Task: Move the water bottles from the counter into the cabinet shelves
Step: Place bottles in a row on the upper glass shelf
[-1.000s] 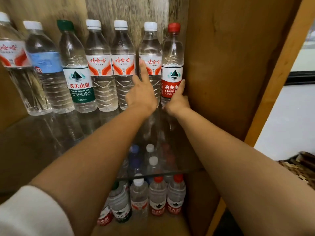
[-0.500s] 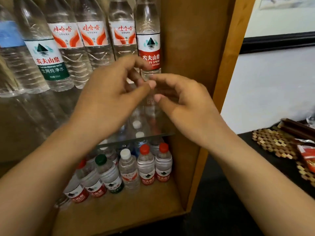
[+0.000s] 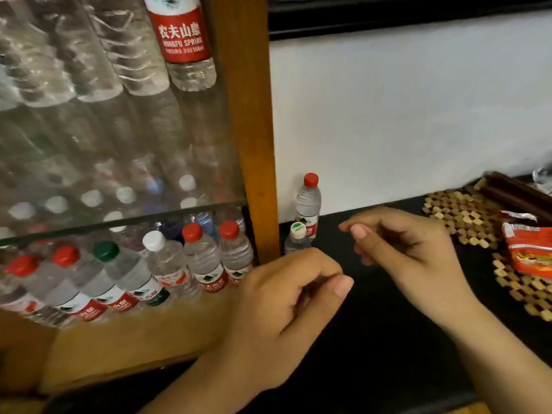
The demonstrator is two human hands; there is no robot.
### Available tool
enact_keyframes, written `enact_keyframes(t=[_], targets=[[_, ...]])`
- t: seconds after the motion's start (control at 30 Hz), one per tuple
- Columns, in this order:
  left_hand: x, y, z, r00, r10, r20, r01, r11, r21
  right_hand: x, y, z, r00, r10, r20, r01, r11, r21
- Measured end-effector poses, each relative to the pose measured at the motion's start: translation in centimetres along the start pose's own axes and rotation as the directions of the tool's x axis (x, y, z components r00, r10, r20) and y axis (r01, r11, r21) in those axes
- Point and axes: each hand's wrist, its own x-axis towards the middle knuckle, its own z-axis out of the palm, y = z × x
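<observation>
- Left hand [image 3: 286,297]: fingers loosely curled, thumb tip lying by the forefinger, nothing held; it hangs above the black counter top [image 3: 373,354], just in front of the cabinet's corner.
- Right hand [image 3: 409,252]: fingers likewise loosely curled and empty, above the counter to the right of the left hand; the two hands are near each other but apart.
- Clear plastic water bottle with red cap and red label [image 3: 308,204]: upright on the counter against the white wall [image 3: 403,115], just beside the brown wooden cabinet side post [image 3: 251,130].
- Smaller clear bottle with white-and-green cap [image 3: 297,239]: upright directly in front of the red-capped one, its lower part hidden by the left hand.
- Glass shelf [image 3: 125,221]: bears a row of clear bottles, the rightmost a red-labelled bottle [image 3: 185,40] next to the post.
- Lower wooden shelf [image 3: 125,339]: a row of bottles with red, green and white caps [image 3: 155,264] beneath the glass.
- Woven mat of small tan wooden tiles [image 3: 460,219]: on the counter at right, a red foil packet [image 3: 528,252] lying on it.
</observation>
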Motion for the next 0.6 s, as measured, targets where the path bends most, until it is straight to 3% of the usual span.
enact_keyframes(t=[0.1, 0.17, 0.27, 0.33, 0.47, 0.53, 0.6], targets=[[1.7, -3.1, 4.8, 0.984, -0.168, -0.057, 0.158, 0.977, -0.143, 0.8, 5.5, -0.9, 0.99, 0.144, -0.009, -0.144, 0.989, -0.034], [2.8, -5.9, 7.8, 0.937, -0.316, -0.145, 0.275, 0.929, -0.249, 1.6, 9.1, -1.0, 0.971, 0.239, -0.007, -0.239, 0.97, -0.038], [4.5, -10.3, 11.3, 0.803, -0.48, -0.353, 0.408, 0.875, -0.26, 3.5, 14.3, -0.5, 0.94, 0.342, -0.003, -0.342, 0.938, -0.049], [5.5, -12.9, 12.3, 0.688, -0.59, -0.422, 0.522, 0.807, -0.278, 5.2, 17.3, 0.5, 0.92, 0.393, 0.006, -0.392, 0.919, -0.053], [7.4, -17.6, 12.4, 0.462, -0.765, -0.449, 0.687, 0.629, -0.363, 9.7, 21.1, 3.0, 0.894, 0.447, 0.036, -0.446, 0.895, -0.027], [8.0, -19.4, 12.1, 0.403, -0.815, -0.417, 0.732, 0.56, -0.388, 12.3, 22.0, 4.2, 0.897, 0.434, 0.086, -0.43, 0.901, -0.062], [8.1, -20.4, 12.4, 0.387, -0.858, -0.337, 0.789, 0.497, -0.361, 14.4, 22.4, 5.3, 0.877, 0.45, 0.167, -0.449, 0.892, -0.045]])
